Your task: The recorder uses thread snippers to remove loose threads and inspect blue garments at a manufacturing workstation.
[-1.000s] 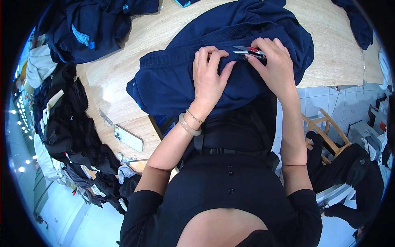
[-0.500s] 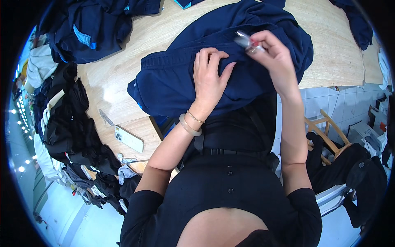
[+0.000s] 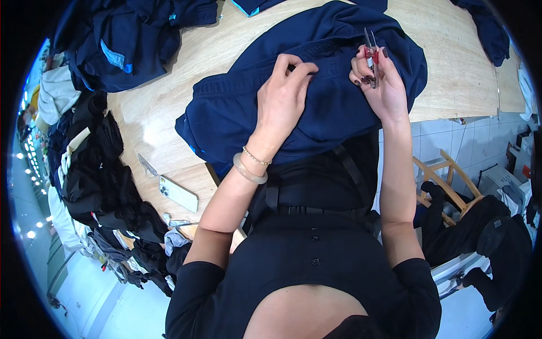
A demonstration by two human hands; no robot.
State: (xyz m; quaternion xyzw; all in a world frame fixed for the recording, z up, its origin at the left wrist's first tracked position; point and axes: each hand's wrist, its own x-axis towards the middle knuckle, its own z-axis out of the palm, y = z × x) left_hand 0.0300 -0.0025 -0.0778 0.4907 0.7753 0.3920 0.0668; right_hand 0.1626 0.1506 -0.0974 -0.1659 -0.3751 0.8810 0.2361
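Garment: I see a dark blue garment (image 3: 316,96) spread on the wooden table (image 3: 446,62), its near edge hanging off the table toward the person's waist.
Left hand: my view shows the left hand (image 3: 282,101) lying palm down on the garment, fingers curled and pinching a fold of cloth near the middle of it.
Right hand: the right hand (image 3: 378,79) is raised just above the right part of the garment, fingers closed around small thread snips (image 3: 371,51) with a red grip, the metal tips pointing to the far side.
Grip: I read the left hand as a narrow pinch on the fabric; the right is wrapped firmly on the snips.
Wrist: a pale bangle (image 3: 248,171) and a thin chain sit on the left wrist.
Near left: a white phone (image 3: 178,193) lies on the table's near-left corner, well apart from the garment.
Far left: a heap of dark blue clothes (image 3: 118,45) sits at the far-left of the table.
Left side: black clothes (image 3: 96,169) are piled along the left edge.
Right side: a wooden chair (image 3: 446,175) stands on the tiled floor to the right, below the table edge.
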